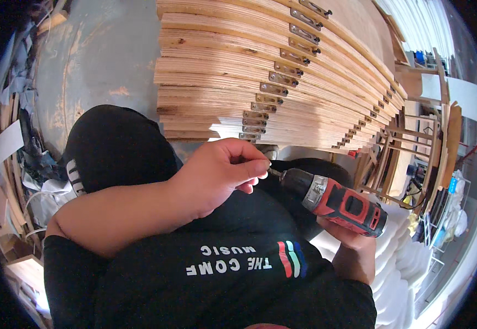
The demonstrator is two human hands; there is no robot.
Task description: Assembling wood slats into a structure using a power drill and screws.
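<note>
My right hand [350,234] is wrapped round the handle of a red and black cordless drill [343,204], its grip mostly hidden below the body. The drill's black chuck and bit point left, at the fingertips of my left hand [224,171]. Thumb and forefinger of that hand are pinched together beside the bit tip, on something too small to name. Just beyond both hands lies a row of stacked light wooden boards [205,90]. Slotted metal brackets [274,89] are fixed along the board edges, several with dark screws sticking out.
Grey, stained floor [104,60] lies at the left. Scrap and loose strips crowd the far left edge. To the right stand wooden frames [408,142] and white wrapped material [394,252]. My dark-trousered knee [115,148] is beside the boards.
</note>
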